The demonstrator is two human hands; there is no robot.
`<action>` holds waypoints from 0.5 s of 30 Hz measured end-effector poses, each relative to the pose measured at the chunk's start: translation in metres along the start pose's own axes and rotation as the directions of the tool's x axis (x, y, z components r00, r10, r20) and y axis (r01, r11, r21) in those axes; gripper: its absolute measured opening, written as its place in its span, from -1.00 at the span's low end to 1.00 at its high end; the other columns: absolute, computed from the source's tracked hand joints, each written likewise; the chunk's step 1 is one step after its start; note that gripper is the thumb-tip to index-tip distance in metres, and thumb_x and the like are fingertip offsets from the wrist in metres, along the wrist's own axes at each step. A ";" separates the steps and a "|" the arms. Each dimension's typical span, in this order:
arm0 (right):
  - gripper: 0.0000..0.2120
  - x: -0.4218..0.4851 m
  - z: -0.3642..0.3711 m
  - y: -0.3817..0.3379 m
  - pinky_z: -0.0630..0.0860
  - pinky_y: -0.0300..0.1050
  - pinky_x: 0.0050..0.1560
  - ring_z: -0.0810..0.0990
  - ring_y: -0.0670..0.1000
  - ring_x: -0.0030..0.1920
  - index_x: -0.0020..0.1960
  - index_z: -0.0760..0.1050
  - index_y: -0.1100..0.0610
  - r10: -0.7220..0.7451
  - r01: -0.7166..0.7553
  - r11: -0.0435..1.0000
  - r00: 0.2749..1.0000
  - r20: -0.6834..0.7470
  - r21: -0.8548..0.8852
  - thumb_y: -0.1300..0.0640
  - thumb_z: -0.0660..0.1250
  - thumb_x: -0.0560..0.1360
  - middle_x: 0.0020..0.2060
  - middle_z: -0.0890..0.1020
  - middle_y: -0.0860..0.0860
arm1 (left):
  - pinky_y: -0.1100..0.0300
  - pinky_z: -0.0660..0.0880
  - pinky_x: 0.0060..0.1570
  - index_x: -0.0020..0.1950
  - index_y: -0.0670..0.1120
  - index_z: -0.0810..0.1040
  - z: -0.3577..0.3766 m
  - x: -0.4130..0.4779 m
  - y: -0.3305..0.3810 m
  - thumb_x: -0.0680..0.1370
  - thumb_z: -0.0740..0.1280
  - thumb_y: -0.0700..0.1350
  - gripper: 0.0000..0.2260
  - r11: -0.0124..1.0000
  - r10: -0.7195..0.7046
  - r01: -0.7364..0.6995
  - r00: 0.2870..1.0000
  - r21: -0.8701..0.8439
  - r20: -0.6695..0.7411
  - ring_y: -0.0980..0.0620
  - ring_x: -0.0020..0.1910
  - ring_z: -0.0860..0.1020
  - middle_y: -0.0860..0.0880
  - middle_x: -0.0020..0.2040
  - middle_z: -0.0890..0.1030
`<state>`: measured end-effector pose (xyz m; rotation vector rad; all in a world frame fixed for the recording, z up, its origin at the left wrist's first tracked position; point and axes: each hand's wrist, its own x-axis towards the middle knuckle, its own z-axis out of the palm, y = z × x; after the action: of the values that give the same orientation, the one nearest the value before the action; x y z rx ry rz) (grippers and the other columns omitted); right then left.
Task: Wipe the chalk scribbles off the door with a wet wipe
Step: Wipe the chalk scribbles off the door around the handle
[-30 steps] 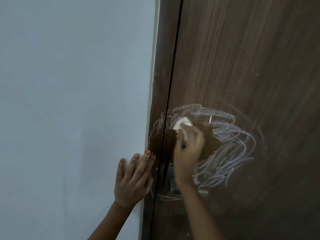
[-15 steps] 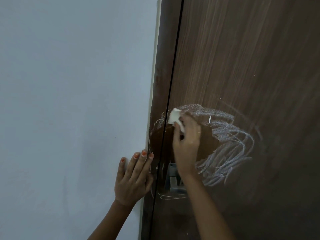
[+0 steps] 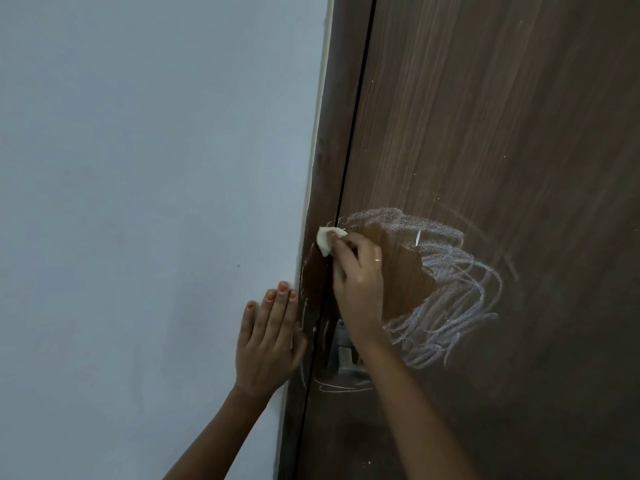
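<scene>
Chalk scribbles [image 3: 453, 271] loop across the brown door [image 3: 502, 116] near its left edge, around the metal handle plate [image 3: 341, 355]. The risk I'd watch is smearing. The wet wipe [image 3: 325, 239] is a small crumpled wad, and once it is loaded with dust it may spread a grey haze rather than lift it. It could also snag in the dark gap between the door and the frame [image 3: 313, 271], right where it is pressed.

The right hand [image 3: 358, 282] pinches the wipe in curled fingers. The left hand [image 3: 268, 341] lies flat on the pale wall [image 3: 138, 168] just beside the frame, fingers straight and close together.

The chalk looks dry and powdery, a pale lilac-white. It is thickest to the right of a bare, cleaned patch, and thinner strokes run onto the frame and under the plate.
</scene>
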<state>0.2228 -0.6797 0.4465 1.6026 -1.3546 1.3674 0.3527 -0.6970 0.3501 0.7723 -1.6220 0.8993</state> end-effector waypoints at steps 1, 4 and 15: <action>-0.75 0.000 0.003 -0.004 0.47 -0.23 -0.09 0.40 0.01 -0.02 0.11 0.56 0.29 -0.033 0.034 0.999 0.999 0.020 -0.008 0.28 0.26 0.46 -0.07 0.61 0.20 | 0.01 -0.05 0.46 0.53 -0.21 -0.04 -0.001 0.002 0.000 0.56 0.11 -0.08 -0.40 1.000 0.001 -0.001 1.000 0.001 0.002 -0.06 0.51 -0.04 -0.13 0.54 -0.06; -0.70 -0.021 0.008 -0.005 0.52 -0.15 -0.08 0.50 0.07 -0.02 0.14 0.55 0.30 -0.195 0.200 0.980 0.969 0.151 -0.023 0.31 0.36 0.41 -0.07 0.64 0.20 | 0.01 -0.05 0.46 0.53 -0.20 -0.05 -0.003 0.015 -0.001 0.53 0.15 -0.09 -0.36 1.000 -0.006 0.006 1.000 -0.009 -0.004 -0.04 0.51 -0.05 -0.12 0.54 -0.07; -0.73 -0.005 -0.006 0.006 0.48 -0.15 -0.12 0.39 0.02 -0.03 0.10 0.58 0.29 0.044 -0.043 0.999 0.998 -0.049 0.010 0.37 0.35 0.40 -0.08 0.61 0.22 | 0.02 -0.09 0.47 0.54 -0.13 -0.13 -0.009 0.089 -0.014 0.56 0.15 -0.10 -0.35 0.991 -0.123 0.121 0.992 -0.054 -0.029 0.02 0.51 -0.10 -0.04 0.54 -0.13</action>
<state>0.2154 -0.6741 0.4423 1.5431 -1.3635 1.4309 0.3504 -0.6996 0.4404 0.8075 -1.5465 0.7751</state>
